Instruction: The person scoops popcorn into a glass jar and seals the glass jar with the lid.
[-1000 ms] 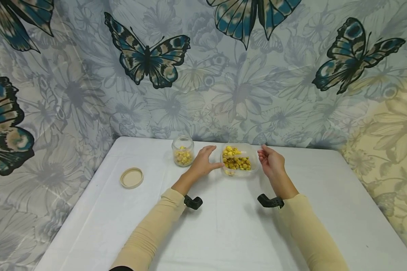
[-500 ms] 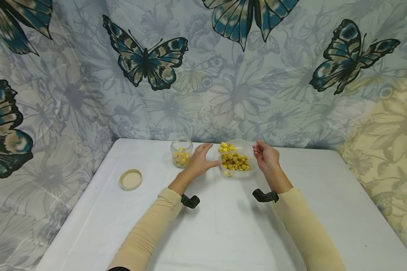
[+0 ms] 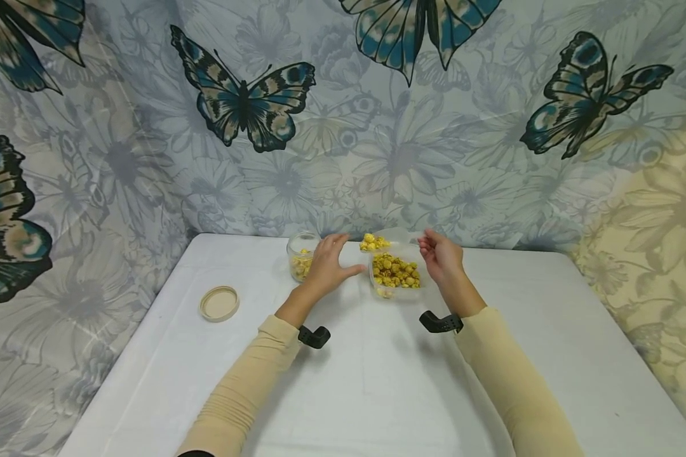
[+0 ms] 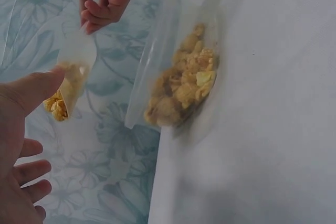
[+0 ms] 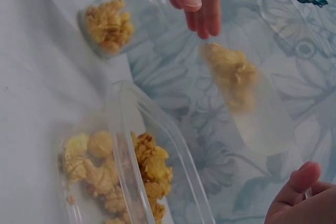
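Popcorn [image 3: 374, 242] seems scooped: right hand [image 3: 444, 255] pinches what looks like a translucent scoop [image 5: 268, 127]; left hand [image 3: 327, 265] spread, empty. Next calls for level carrying towards nine o'clock, to the jar [image 3: 298, 259].

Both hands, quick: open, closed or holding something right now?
Left hand: open, holding nothing.
Right hand: closed, pinching the end of a translucent scoop with popcorn in it.

Beige sleeves [image 3: 237, 384], black wrist cameras [image 3: 314, 337]

Butterfly-patterned wall [image 3: 400, 162] behind white table [image 3: 371, 374]
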Demonstrator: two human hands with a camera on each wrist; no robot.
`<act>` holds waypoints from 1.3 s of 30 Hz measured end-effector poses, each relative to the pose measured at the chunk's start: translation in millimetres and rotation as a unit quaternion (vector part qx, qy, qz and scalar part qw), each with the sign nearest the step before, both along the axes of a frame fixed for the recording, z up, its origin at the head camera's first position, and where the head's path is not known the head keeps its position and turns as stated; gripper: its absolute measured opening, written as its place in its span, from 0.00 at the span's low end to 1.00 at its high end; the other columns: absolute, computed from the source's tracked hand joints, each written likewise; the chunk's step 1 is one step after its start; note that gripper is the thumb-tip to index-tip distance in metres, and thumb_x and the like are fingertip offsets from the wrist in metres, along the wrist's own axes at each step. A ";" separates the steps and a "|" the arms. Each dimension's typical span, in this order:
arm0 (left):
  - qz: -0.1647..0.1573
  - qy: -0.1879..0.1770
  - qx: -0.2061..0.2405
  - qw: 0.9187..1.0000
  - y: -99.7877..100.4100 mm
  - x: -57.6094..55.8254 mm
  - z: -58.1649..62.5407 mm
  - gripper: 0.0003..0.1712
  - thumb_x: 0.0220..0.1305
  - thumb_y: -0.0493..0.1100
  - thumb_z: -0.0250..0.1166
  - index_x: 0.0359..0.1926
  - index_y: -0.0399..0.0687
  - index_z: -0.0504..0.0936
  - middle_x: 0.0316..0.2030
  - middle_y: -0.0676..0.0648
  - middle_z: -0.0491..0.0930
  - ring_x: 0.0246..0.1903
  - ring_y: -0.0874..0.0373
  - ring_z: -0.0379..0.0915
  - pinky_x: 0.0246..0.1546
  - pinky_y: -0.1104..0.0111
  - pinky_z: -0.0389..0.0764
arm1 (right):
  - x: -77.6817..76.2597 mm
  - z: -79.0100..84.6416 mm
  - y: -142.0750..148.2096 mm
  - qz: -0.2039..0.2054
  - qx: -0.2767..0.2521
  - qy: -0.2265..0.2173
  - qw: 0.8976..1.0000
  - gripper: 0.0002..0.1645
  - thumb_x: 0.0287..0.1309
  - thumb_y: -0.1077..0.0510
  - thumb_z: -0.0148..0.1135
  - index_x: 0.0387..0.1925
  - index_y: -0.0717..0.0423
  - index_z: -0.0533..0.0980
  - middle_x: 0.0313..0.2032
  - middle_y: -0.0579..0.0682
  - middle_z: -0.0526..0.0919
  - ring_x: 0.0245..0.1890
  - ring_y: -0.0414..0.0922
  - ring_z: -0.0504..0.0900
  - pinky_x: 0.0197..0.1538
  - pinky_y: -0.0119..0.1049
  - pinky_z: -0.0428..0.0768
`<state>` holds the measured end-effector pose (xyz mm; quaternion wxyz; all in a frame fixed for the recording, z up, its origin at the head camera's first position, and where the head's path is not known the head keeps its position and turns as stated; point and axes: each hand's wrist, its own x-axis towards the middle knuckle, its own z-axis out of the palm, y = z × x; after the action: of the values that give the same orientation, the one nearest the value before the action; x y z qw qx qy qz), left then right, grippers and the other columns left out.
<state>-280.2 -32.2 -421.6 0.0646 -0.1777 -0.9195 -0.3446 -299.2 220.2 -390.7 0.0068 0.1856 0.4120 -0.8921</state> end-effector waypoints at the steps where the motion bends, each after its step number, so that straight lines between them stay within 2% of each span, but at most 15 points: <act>1: 0.000 0.003 0.003 1.000 -1.2 -0.2 1.2 0.48 0.56 0.59 0.70 0.71 0.42 0.64 0.69 0.40 0.62 0.71 0.43 0.55 0.72 0.49 0.58 | -0.5 0.5 -0.7 0.004 0.000 0.002 1.000 0.06 0.68 0.62 0.54 0.35 0.59 0.76 0.18 0.50 0.80 0.17 0.39 0.76 0.21 0.25 0.76; 7: 0.002 0.021 0.026 0.999 -8.5 -2.8 7.2 0.46 0.56 0.56 0.72 0.69 0.40 0.65 0.69 0.38 0.62 0.71 0.42 0.55 0.72 0.48 0.58 | -3.9 3.2 -7.0 0.014 0.009 0.020 1.000 0.08 0.69 0.62 0.54 0.34 0.60 0.75 0.18 0.50 0.80 0.15 0.39 0.76 0.20 0.24 0.76; 11: 0.016 0.023 0.030 0.999 -13.1 -5.0 7.7 0.46 0.56 0.56 0.72 0.70 0.41 0.65 0.69 0.39 0.62 0.71 0.42 0.55 0.72 0.48 0.57 | -6.1 4.7 -11.7 0.019 0.015 0.025 0.999 0.05 0.69 0.62 0.53 0.41 0.61 0.72 0.18 0.50 0.80 0.16 0.39 0.75 0.21 0.24 0.76; 14: 0.027 0.032 0.026 0.999 -17.6 -5.9 6.6 0.46 0.56 0.56 0.72 0.70 0.41 0.65 0.69 0.40 0.63 0.71 0.43 0.55 0.73 0.49 0.56 | -7.5 5.7 -15.0 0.022 0.019 0.025 0.999 0.07 0.69 0.62 0.52 0.46 0.61 0.70 0.19 0.50 0.80 0.17 0.39 0.75 0.21 0.24 0.76; 21: 0.061 0.055 0.016 0.996 -31.3 -6.9 5.0 0.47 0.55 0.57 0.72 0.69 0.39 0.65 0.68 0.38 0.63 0.70 0.42 0.55 0.72 0.47 0.56 | -9.6 9.2 -23.0 0.018 0.018 0.035 0.999 0.05 0.68 0.63 0.53 0.42 0.63 0.73 0.17 0.50 0.80 0.15 0.39 0.76 0.20 0.24 0.76; 31: 0.083 0.037 0.038 0.995 -54.2 -10.3 5.8 0.47 0.56 0.56 0.71 0.70 0.38 0.63 0.69 0.38 0.60 0.70 0.41 0.53 0.72 0.46 0.54 | -11.2 7.1 -36.0 0.019 0.031 0.032 0.999 0.05 0.69 0.62 0.52 0.42 0.61 0.72 0.17 0.49 0.80 0.15 0.38 0.77 0.21 0.23 0.77; 35: 0.100 0.006 0.061 0.993 -63.0 -11.8 3.8 0.51 0.56 0.56 0.71 0.73 0.40 0.58 0.71 0.38 0.56 0.72 0.40 0.49 0.72 0.45 0.54 | -11.9 5.4 -41.7 0.032 0.043 0.037 0.998 0.09 0.70 0.62 0.51 0.48 0.62 0.70 0.18 0.48 0.80 0.18 0.37 0.78 0.24 0.22 0.78; 39: 0.115 -0.029 0.077 0.990 -69.7 -14.0 0.4 0.55 0.55 0.58 0.71 0.75 0.45 0.53 0.73 0.39 0.52 0.74 0.40 0.45 0.73 0.43 0.52 | -13.4 4.6 -47.8 0.033 0.048 0.035 0.998 0.10 0.70 0.62 0.52 0.48 0.64 0.70 0.18 0.48 0.80 0.18 0.37 0.78 0.25 0.22 0.78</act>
<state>-294.2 -101.9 -421.2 0.0911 -0.0551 -0.9061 -0.4096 -312.6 172.4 -386.1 0.0127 0.1408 0.4604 -0.8764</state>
